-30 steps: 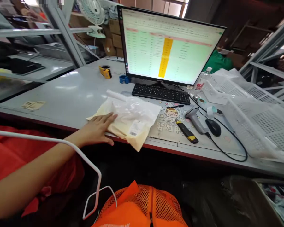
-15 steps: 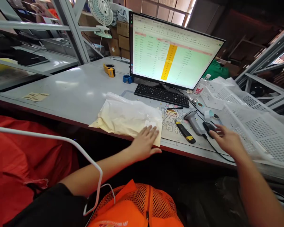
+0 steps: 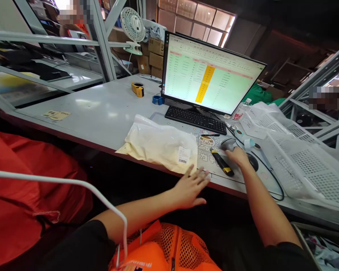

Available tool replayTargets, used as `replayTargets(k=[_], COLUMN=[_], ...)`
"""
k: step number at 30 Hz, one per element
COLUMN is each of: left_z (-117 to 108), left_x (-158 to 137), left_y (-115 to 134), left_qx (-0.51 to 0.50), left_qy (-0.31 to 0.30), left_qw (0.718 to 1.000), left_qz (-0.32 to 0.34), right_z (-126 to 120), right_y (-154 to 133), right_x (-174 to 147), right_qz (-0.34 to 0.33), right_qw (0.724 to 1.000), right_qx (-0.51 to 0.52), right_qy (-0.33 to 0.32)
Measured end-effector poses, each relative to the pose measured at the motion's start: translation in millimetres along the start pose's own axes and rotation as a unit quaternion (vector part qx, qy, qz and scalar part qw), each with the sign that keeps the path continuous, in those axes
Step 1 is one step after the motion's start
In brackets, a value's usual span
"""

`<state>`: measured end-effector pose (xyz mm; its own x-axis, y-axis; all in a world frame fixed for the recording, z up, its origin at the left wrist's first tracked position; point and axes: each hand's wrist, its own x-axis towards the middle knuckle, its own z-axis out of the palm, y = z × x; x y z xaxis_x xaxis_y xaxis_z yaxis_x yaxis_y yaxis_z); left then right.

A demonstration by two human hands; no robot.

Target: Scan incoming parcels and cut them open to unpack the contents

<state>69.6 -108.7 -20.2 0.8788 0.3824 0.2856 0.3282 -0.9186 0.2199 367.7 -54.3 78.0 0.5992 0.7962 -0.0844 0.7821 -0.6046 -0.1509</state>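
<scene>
A white and cream plastic package lies along the desk's front edge, its barcode label facing up. My left hand is open, fingers spread, just off the package's lower right corner. My right hand is closed around the handle of a grey barcode scanner, whose head points toward the keyboard. A black and yellow utility knife lies to the left of that hand. Just to its right sits a black computer mouse, partly covered by the hand.
Behind stand a black keyboard and a monitor showing a spreadsheet. White perforated baskets fill the right side. A yellow tape dispenser and a blue tape roll sit at the back. A white cable crosses the lower left.
My right hand has moved left from the mouse onto the scanner's handle. My left hand has come off the label toward the lower right, uncovering the barcode. The camera view has shifted.
</scene>
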Motion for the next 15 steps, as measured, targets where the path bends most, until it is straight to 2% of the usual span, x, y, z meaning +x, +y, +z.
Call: replayTargets(k=[3, 6, 9, 12, 15], left_z=[7.3, 12.4, 15.0, 15.4, 9.6], left_x=[-5.4, -5.6, -4.2, -4.8, -6.6], left_y=[16.5, 21.7, 20.2, 19.5, 19.2], left_qx=[-0.011, -0.009, -0.013, -0.015, -0.036], left_qy=[-0.001, 0.004, 0.008, 0.004, -0.007], left_qw=[0.999, 0.999, 0.999, 0.999, 0.999], left_qz=[0.043, 0.044, 0.046, 0.043, 0.04], right_z=[-36.7, -72.7, -92.3, -93.5, -83.8], right_y=[3.9, 4.1, -7.0, -23.2, -32.1], right_x=[-22.4, -58.8, -91.7, -107.6, -104.1], right_qz=[-0.072, -0.166, -0.219, -0.249, -0.265], right_qw=[0.982, 0.915, 0.857, 0.839, 0.843], right_qx=[0.146, 0.256, 0.257, 0.235, 0.225], right_qy=[-0.095, -0.263, -0.39, -0.423, -0.409])
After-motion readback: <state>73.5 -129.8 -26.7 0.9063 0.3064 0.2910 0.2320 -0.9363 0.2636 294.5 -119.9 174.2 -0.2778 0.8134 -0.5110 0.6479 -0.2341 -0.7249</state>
